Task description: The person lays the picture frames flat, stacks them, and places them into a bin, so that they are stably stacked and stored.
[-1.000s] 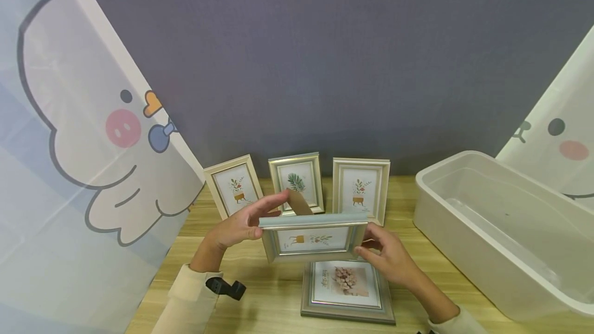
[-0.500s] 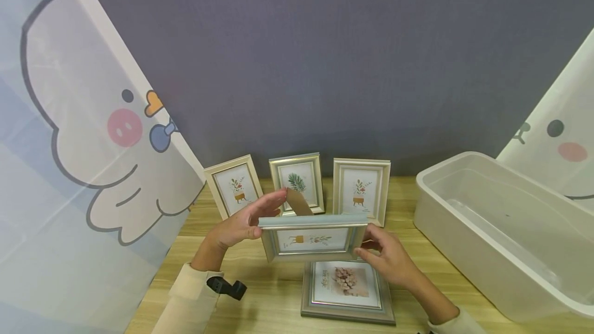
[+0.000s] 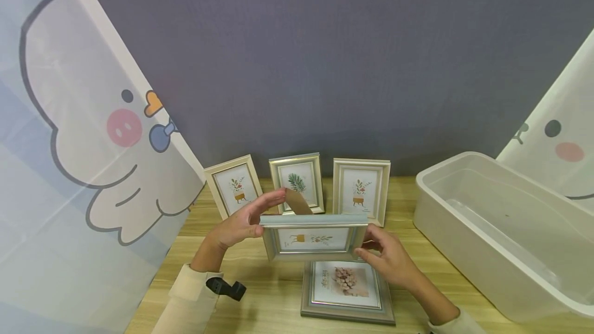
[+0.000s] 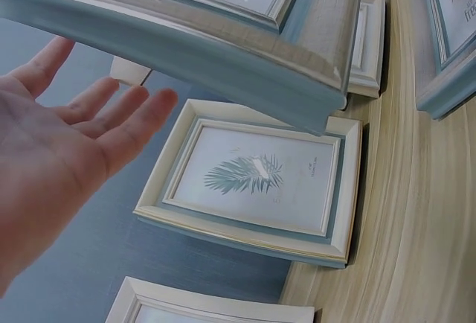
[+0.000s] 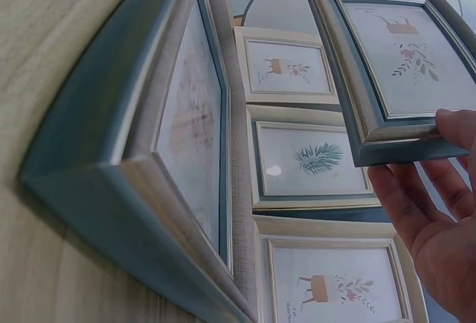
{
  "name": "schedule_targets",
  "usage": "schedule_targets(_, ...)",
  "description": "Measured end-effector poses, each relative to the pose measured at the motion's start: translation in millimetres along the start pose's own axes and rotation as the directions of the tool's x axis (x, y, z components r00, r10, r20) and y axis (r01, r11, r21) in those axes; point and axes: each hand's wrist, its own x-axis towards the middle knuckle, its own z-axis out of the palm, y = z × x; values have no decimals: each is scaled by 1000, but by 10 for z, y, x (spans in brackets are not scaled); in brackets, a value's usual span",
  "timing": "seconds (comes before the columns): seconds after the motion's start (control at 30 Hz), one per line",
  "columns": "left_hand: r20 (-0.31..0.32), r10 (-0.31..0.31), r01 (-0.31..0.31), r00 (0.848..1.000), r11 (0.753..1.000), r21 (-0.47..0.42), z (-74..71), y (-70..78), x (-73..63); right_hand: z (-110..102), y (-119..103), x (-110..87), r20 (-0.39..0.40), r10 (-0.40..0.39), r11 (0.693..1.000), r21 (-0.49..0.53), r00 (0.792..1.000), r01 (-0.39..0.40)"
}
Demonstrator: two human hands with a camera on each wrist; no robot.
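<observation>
A picture frame with a blue-grey edge (image 3: 315,220) is held up on its long side, its potted-plant print lying sideways. My right hand (image 3: 385,254) grips its right end, thumb on the front and fingers behind, as the right wrist view shows. At the left end is my left hand (image 3: 241,223), thumb at the corner and fingers reaching behind to the brown stand flap (image 3: 298,202). Below lies a larger frame with a flower print (image 3: 345,285), flat on the table.
Along the back stand a left frame with a plant print (image 3: 234,184), a middle frame with a palm leaf (image 3: 297,182) and a right frame with a plant print (image 3: 361,189). A beige plastic bin (image 3: 468,241) occupies the right side of the wooden table (image 3: 274,303).
Almost nothing differs. The held frame and both hands stay in place, with only a tiny shift of the left fingers and the flap.
</observation>
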Motion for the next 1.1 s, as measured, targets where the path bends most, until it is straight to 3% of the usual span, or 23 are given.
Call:
schedule_targets(0.23,-81,-23,27,996,999,47,25,50,-19,-10,2,-7,-5,21,1000,-3,1000,-21)
schedule_targets(0.4,-178,-60,74,982,995,74,49,67,-21,-33,3,-18,-6,46,999,-1,999,-46)
schedule_targets(0.7,-291,50,14,955,977,213,144,101,32,-81,23,-50,-18,36,999,-17,999,-36)
schedule_targets(1.1,-390,1,103,921,964,245,306,135,122,-135,28,-127,-36,68,998,-15,997,-69)
